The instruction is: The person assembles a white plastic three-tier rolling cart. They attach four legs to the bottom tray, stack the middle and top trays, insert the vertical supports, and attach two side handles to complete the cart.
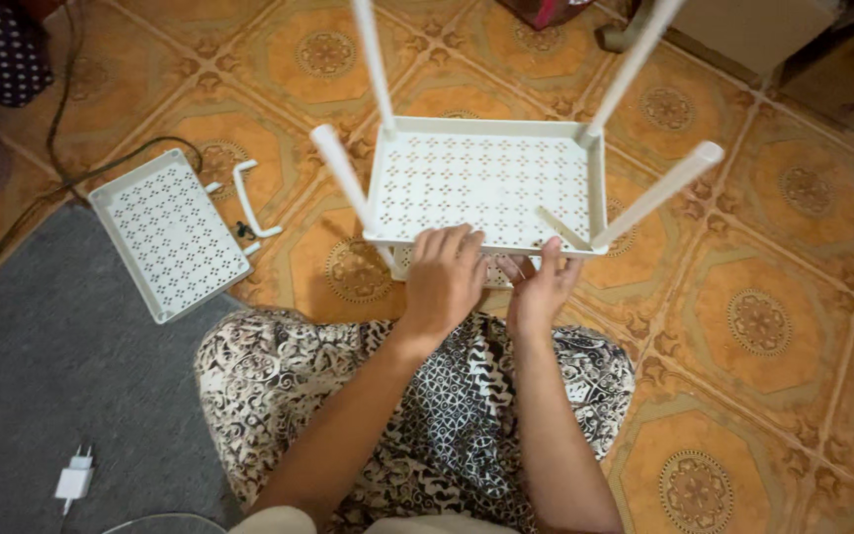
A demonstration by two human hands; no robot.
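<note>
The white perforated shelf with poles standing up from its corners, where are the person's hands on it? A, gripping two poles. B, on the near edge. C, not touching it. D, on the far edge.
B: the left hand and right hand both rest on the near edge of the white shelf.
</note>
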